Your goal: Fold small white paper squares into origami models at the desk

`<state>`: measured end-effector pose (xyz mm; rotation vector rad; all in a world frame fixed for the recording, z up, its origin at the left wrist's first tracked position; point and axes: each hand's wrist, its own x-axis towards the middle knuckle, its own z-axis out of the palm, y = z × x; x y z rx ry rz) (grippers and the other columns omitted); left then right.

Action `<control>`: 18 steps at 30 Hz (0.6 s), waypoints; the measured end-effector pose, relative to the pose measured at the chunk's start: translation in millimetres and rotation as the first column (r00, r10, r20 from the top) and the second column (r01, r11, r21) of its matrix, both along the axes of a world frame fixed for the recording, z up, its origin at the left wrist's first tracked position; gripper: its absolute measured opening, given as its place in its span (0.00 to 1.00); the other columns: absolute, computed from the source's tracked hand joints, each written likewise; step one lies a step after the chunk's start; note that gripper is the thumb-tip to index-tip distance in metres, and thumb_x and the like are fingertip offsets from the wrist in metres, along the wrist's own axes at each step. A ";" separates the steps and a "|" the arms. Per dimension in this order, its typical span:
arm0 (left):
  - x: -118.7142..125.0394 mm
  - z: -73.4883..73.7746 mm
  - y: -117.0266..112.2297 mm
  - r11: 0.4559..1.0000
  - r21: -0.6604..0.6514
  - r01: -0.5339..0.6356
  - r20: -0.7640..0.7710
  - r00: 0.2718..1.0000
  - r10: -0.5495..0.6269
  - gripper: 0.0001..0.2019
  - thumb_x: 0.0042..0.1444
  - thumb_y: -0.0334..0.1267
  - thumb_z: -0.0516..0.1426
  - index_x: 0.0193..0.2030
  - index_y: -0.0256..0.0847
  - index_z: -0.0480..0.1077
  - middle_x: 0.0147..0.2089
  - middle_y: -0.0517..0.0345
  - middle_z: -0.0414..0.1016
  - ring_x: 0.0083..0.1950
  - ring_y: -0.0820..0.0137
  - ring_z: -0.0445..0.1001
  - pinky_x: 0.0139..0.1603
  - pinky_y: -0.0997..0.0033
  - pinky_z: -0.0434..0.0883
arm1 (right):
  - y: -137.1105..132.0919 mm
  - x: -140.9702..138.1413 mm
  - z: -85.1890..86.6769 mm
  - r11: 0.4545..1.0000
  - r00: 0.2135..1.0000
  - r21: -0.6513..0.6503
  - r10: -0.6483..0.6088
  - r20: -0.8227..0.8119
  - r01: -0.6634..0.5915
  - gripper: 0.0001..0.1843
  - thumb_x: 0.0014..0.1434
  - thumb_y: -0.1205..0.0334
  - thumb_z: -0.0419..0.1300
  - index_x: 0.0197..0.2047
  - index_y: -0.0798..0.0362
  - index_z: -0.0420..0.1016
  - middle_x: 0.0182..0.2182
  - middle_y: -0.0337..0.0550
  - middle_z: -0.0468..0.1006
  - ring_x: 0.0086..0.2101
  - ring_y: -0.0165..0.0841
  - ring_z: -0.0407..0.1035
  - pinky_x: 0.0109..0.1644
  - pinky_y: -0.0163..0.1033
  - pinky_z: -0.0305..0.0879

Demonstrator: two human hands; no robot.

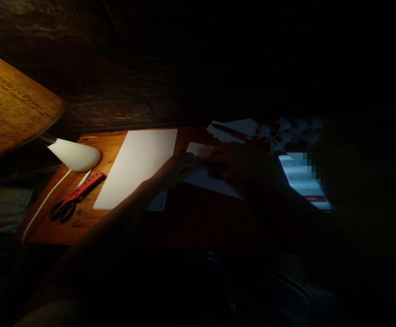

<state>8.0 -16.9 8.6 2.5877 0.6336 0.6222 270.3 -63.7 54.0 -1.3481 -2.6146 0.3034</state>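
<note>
Bent over the top of a white sheet of paper [214, 183] is my left hand [183, 166], with its fingers curled at the sheet's left part and closed on it. My right hand [227, 159] is on the same sheet, close to the left one. Deep shadow and blur hide its fingers, so its grip does not show. Part of the sheet sticks out above the hands and part below. Left of them lies a stack of blank white paper [139, 165], partly under my left forearm.
A lamp [14, 104] with a white base [77, 155] stands at the left. Near it lie scissors with black handles and a red cover [84, 187]. A lit phone [303, 184] rests at the right. Behind are torn paper [248, 125] and several crumpled or folded white pieces [288, 131].
</note>
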 end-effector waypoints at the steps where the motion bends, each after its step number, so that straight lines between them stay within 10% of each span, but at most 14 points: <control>1: 0.6 0.2 -0.1 1.000 0.010 -0.003 -0.003 1.000 0.003 0.11 0.71 0.35 0.56 0.48 0.42 0.81 0.51 0.49 0.84 0.56 0.62 0.82 0.58 0.55 0.81 | 0.5 0.6 -1.0 1.000 1.000 0.002 0.002 -0.009 -0.002 0.13 0.69 0.58 0.65 0.54 0.49 0.84 0.54 0.47 0.82 0.49 0.42 0.75 0.51 0.44 0.64; 18: 9.8 4.6 -6.5 0.998 0.036 0.047 0.062 0.997 -0.049 0.08 0.68 0.29 0.58 0.42 0.38 0.81 0.51 0.47 0.83 0.50 0.67 0.83 0.49 0.66 0.80 | 10.9 6.5 -13.7 0.996 0.990 -0.003 0.086 -0.113 -0.087 0.08 0.65 0.61 0.67 0.45 0.46 0.87 0.50 0.43 0.84 0.46 0.39 0.75 0.46 0.42 0.63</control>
